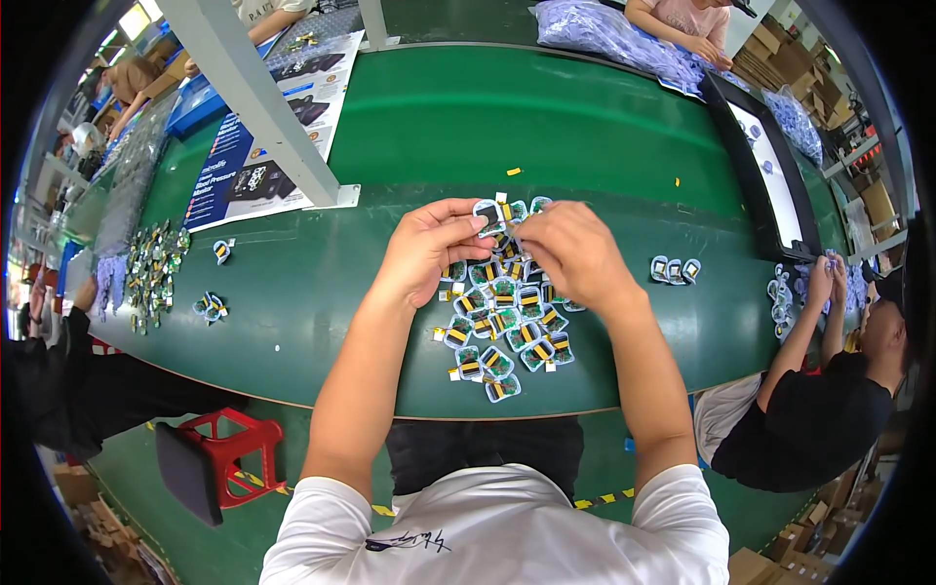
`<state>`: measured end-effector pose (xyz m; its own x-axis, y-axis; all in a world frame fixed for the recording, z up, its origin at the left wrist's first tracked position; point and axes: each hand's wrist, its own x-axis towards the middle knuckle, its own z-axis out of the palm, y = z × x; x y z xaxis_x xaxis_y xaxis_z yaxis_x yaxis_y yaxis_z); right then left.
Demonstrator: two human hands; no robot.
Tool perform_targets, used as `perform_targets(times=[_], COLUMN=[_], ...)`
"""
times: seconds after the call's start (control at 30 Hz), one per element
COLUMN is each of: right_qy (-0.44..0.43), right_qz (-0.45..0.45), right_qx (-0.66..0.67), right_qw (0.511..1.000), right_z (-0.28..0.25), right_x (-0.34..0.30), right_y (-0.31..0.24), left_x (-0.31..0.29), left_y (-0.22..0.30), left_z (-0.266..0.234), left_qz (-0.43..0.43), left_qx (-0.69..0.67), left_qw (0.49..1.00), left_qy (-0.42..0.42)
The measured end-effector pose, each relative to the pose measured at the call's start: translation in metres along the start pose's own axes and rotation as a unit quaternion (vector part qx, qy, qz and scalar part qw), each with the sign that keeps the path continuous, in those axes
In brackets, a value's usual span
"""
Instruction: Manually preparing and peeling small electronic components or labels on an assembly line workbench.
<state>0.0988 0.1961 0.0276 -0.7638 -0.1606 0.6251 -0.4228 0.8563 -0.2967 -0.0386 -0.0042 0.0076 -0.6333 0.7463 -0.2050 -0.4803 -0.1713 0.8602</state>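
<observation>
A heap of small pale-blue device housings (503,320), with green circuit boards and black-and-yellow parts inside, lies on the green worktable in front of me. Above its far end my left hand (429,249) pinches one housing (488,216) between thumb and fingertips, its dark face turned up. A small white-and-yellow tab (502,200) shows at that housing's edge. My right hand (570,249) is close beside it, fingers curled and pressed together. Whatever those fingertips hold is hidden and slightly blurred.
Left of me lie a pile of small circuit boards (156,273) and a few stray housings (211,308). Three housings (675,270) sit to the right. A metal post (258,97) rises by a printed sheet. A black-framed tray (765,166) and co-workers (809,390) flank the table.
</observation>
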Motion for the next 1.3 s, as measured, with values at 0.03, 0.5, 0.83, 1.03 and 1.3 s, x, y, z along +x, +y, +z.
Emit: perform_targets(times=[0.03, 0.5, 0.83, 1.03, 1.3], right_qy=[0.0, 0.04, 0.029, 0.015, 0.004], right_qz=[0.001, 0.015, 0.008, 0.066, 0.131], right_qx=[-0.002, 0.014, 0.139, 0.167, 0.194], right_qw=[1.0, 0.999, 0.99, 0.984, 0.972], right_z=[0.001, 0.003, 0.009, 0.007, 0.015], right_x=[0.0, -0.007, -0.01, -0.018, -0.017], right_y=[-0.002, -0.004, -0.002, -0.002, -0.012], left_x=[0.001, 0.0, -0.001, 0.002, -0.002], left_y=[-0.001, -0.001, 0.0, -0.011, -0.009], left_z=[0.0, -0.006, -0.004, 0.004, 0.01], left_qz=[-0.002, -0.058, -0.066, 0.027, 0.055], left_qx=[-0.007, -0.017, 0.002, 0.148, 0.229], left_qw=[1.0, 0.995, 0.995, 0.988, 0.97], left_qy=[-0.002, -0.077, -0.078, -0.043, -0.053])
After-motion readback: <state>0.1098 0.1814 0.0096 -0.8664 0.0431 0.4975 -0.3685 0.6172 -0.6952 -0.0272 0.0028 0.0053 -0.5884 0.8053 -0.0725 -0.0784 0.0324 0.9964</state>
